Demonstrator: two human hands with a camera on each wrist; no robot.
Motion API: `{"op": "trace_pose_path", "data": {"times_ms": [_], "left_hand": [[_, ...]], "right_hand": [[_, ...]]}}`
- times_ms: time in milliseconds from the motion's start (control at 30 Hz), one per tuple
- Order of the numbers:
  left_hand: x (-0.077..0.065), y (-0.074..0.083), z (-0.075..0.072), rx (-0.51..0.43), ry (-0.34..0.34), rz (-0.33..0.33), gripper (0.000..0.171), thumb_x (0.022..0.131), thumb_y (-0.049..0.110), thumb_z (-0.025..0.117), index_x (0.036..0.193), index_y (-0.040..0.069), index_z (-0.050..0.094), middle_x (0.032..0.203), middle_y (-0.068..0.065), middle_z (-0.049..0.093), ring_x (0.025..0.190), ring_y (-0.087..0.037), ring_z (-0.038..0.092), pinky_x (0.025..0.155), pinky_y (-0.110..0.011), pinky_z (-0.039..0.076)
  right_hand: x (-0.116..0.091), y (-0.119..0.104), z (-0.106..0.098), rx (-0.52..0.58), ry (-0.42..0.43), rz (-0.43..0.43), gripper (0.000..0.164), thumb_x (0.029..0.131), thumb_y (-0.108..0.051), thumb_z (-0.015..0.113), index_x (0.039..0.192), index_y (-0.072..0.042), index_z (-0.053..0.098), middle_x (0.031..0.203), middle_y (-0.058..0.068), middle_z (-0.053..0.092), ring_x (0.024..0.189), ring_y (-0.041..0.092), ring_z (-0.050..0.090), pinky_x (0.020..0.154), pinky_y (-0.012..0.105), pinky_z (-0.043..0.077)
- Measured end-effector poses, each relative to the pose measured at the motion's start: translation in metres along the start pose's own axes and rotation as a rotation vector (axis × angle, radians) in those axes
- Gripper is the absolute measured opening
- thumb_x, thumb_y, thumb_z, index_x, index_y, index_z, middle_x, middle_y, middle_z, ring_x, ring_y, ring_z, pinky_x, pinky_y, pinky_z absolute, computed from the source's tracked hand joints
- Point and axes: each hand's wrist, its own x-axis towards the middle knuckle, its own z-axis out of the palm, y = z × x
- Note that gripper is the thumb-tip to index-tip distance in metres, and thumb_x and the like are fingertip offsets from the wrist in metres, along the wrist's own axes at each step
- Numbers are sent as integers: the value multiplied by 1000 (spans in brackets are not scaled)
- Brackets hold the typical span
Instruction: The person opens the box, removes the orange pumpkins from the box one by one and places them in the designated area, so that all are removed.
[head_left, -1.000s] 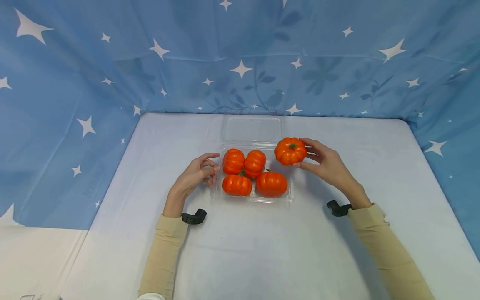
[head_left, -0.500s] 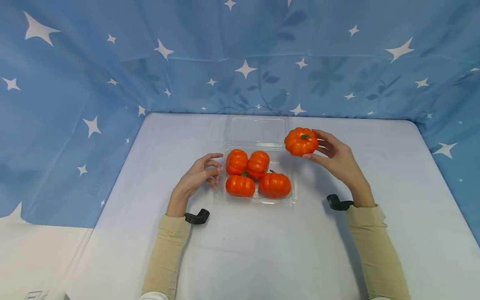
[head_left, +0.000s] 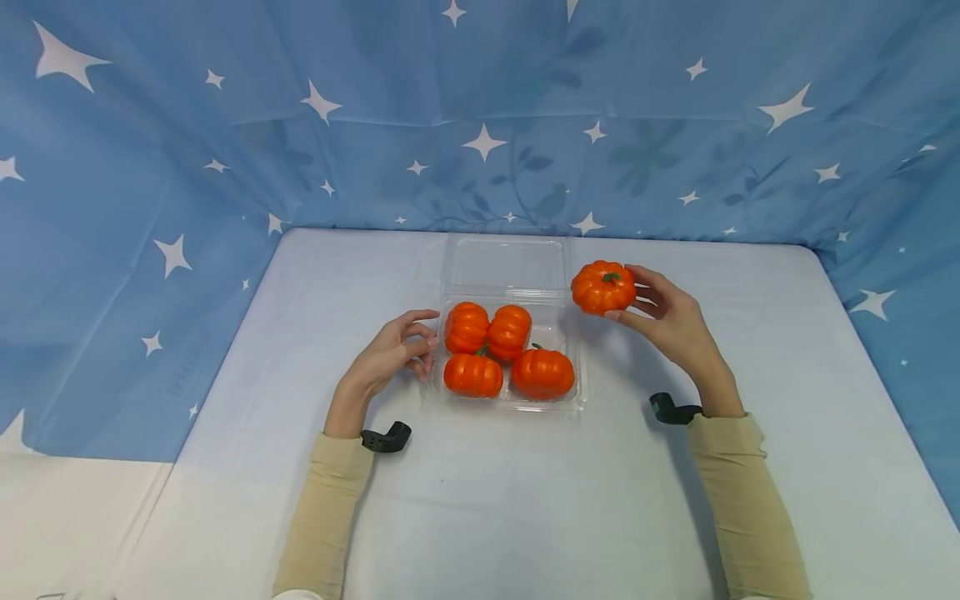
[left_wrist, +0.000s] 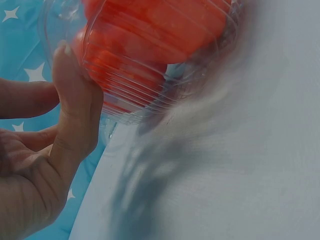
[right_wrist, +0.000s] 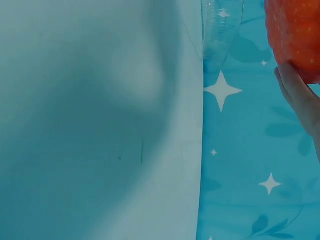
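My right hand [head_left: 667,321] holds an orange toy pumpkin [head_left: 603,287] with a green stem, raised above the table beside the container's back right corner. In the right wrist view, the pumpkin [right_wrist: 295,37] shows only partly, with a fingertip against its side. A clear plastic clamshell container [head_left: 543,406] lies with its lid folded back. Several orange pumpkins [head_left: 543,373] sit in it, and its back right part holds none. At the container's left rim, my left hand [head_left: 390,350] grips the edge with bent fingers; in the left wrist view, one digit [left_wrist: 75,100] lies against the ribbed wall.
The clear lid [head_left: 506,262] lies flat toward the table's back edge. A white-covered table [head_left: 480,517] spreads around the container. Blue star-printed cloth [head_left: 525,108] hangs behind and at the sides. Each wrist wears a black camera [head_left: 386,437].
My right hand has lifted the pumpkin away from over the container, to the right and slightly back. The left hand and the other pumpkins stay put.
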Motion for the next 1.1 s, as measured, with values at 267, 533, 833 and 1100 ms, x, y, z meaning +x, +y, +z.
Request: {"op": "trace_pose_path", "data": {"times_ms": [267,533,833,1100], "left_hand": [[0,1,0,-9,5,1,56,101,5,57,154,5,38,106,-16,57,63,-19,61,56,-30,57],[1,0,-1,-1,3,5,57,101,3,56,155,2,37,105,-15,57,63,-19,60,56,-31,58],[0,1,-1,-2,7,-3,56,101,5,56,154,3,38,106,-15,57,63,-20,60,56,-31,58],[1,1,-1,5,4,0,56,101,4,56,154,4,38,105,-13,58,63,-19,61,57,-32,58]], "right_hand": [[0,2,-10,-13,-3,80,78,91,-30,80,157,-12,42,153,13,49,133,32,56,88,1,46],[-1,8,-16,-48,-19,157,86,91,-40,79,160,-13,37,157,17,45,133,38,56,85,3,48],[-1,12,-20,-162,9,172,84,92,-43,77,158,-7,39,154,21,48,129,43,59,97,45,56],[3,18,-15,-233,-26,182,74,96,-25,75,154,3,39,151,29,47,123,48,60,97,61,54]]}}
